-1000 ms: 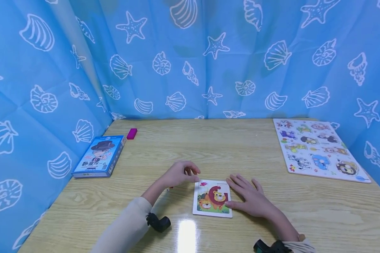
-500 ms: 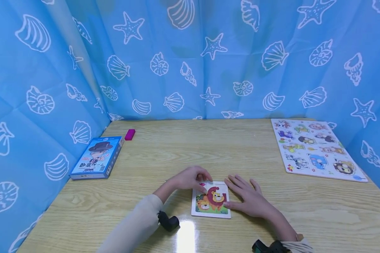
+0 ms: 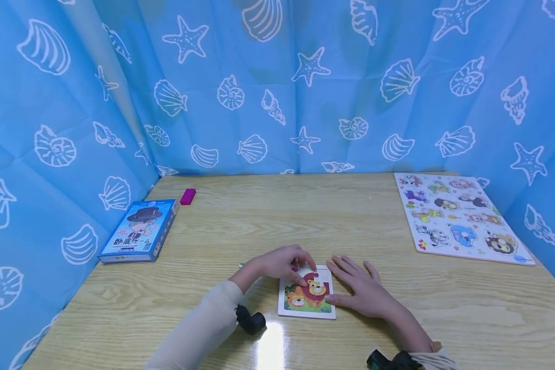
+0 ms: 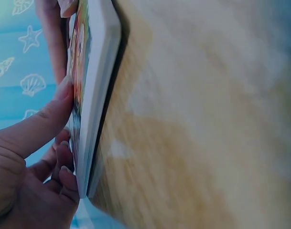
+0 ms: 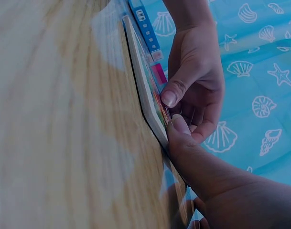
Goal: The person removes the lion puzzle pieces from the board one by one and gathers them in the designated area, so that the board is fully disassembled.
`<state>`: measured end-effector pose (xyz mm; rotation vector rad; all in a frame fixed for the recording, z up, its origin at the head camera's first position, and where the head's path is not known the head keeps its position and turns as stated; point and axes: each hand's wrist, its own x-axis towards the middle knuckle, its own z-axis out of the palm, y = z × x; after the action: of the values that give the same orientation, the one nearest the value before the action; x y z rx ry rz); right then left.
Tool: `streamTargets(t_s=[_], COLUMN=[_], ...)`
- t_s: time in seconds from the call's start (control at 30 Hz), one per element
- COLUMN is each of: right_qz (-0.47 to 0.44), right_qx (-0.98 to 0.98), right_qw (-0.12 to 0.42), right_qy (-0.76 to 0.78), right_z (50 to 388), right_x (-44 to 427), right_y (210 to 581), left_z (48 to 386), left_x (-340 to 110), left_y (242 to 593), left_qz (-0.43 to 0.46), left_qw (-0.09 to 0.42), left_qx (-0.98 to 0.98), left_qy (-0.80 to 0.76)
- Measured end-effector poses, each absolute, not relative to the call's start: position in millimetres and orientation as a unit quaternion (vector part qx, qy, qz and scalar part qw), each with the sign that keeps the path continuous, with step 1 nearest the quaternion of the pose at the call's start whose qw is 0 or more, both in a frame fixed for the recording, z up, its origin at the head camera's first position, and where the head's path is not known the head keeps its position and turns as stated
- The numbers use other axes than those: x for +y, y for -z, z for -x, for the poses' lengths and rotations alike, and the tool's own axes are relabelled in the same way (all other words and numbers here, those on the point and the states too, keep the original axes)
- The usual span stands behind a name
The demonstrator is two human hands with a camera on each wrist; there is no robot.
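A small square jigsaw puzzle [image 3: 307, 297] with a white frame and a lion picture lies flat on the table. A pale notch shows beside the lion's red mane. Over its upper left part, my left hand [image 3: 282, 263] bends its fingers, with thumb and forefinger pinching at a puzzle piece [image 3: 308, 277] of the mane. That piece is mostly covered in the wrist views. My right hand [image 3: 363, 291] lies spread along the right side, thumb resting on the puzzle's edge. In the right wrist view both thumbs [image 5: 176, 93] meet the puzzle's face close together.
A small colourful piece [image 3: 241, 265] lies on the table by my left wrist, partly hidden. At the left stand a blue card-game box [image 3: 140, 229] and a magenta block [image 3: 187, 196]. A white animal puzzle board [image 3: 461, 218] lies at the right. A blue shell-print curtain [image 3: 268, 92] closes the back.
My left hand has moved right, from the puzzle's upper left corner onto its face near the mane. The right hand stays on the right edge. The view has shifted slightly.
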<state>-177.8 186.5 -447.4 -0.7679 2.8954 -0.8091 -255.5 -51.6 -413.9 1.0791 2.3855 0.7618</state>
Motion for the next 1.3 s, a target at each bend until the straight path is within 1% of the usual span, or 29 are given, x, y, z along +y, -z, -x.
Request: streamTargets(t_s=[0.33, 0.53, 0.77, 1.3], right_qz=[0.248, 0.248, 0.246, 0.251], right_qx=[0.931, 0.931, 0.933, 0.93], right_qw=[0.024, 0.022, 0.022, 0.021], right_qy=[0.265, 0.266, 0.263, 0.267], right_z=[175, 176, 179, 177], right_x=[185, 185, 185, 186], right_y=[441, 443, 446, 445], left_z=[258, 256, 256, 255], left_x=[-50, -49, -49, -42], left_y=[412, 409, 409, 400], left_qz=[-0.379, -0.396, -0.376, -0.372], left_qw=[0.239, 0.238, 0.241, 0.264], left_qx=[0.855, 0.85, 0.862, 0.866], left_qy=[-0.261, -0.254, -0.242, -0.205])
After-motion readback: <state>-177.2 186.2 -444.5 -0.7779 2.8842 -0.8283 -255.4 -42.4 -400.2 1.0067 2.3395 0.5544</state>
